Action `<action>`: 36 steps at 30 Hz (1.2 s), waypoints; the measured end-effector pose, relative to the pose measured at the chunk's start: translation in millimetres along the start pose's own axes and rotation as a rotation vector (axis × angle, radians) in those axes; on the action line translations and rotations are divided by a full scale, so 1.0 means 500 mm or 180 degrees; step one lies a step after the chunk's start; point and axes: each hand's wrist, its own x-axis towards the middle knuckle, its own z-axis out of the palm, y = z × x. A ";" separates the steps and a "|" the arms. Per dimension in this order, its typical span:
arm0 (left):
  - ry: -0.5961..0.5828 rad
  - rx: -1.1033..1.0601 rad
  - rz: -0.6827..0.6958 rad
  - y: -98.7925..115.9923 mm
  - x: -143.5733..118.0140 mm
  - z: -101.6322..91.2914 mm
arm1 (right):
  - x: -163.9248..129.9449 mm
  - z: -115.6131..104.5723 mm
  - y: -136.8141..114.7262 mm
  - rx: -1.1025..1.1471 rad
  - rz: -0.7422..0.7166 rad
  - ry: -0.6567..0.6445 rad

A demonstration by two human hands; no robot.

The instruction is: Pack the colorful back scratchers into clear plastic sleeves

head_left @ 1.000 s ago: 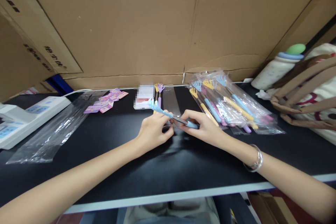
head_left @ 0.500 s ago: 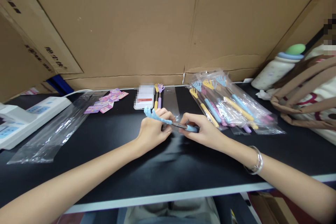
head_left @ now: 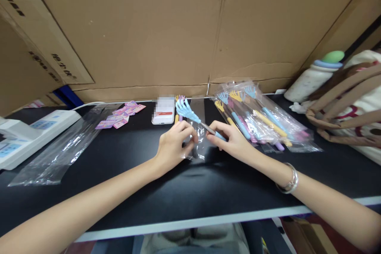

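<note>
Two hands meet near the middle of the black table. The right hand pinches the blue handle end of a blue back scratcher between thumb and fingertips, so that its claw head points up and away toward the cardboard wall, raised off the table. The left hand is closed on the near end of a narrow clear sleeve, whose far part lies flat on the table and runs away from the person; the scratcher's metal shaft crosses above this sleeve. Whether the claw head is already inside the sleeve cannot be told.

Just behind the claw head lie two more scratchers, yellow and purple, partly hidden by it, and to their left, touching or nearly so, sits a small white box with a red mark. Further left a scatter of pink cards rests near a long heap of empty clear bags, which reaches toward a white device at the table's left edge.

To the right of the right hand, close by its knuckles, lies a pile of bagged scratchers in blue, yellow and pink, fanned out with the heads toward the wall. Well beyond it stand a white bottle with a green cap and a cloth bag with brown straps. A silver bracelet circles the right wrist.
</note>
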 end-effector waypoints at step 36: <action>0.0665 -0.0252 0.0946 -0.003 -0.003 0.005 | 0.026 0.003 0.037 0.1827 0.1173 0.0288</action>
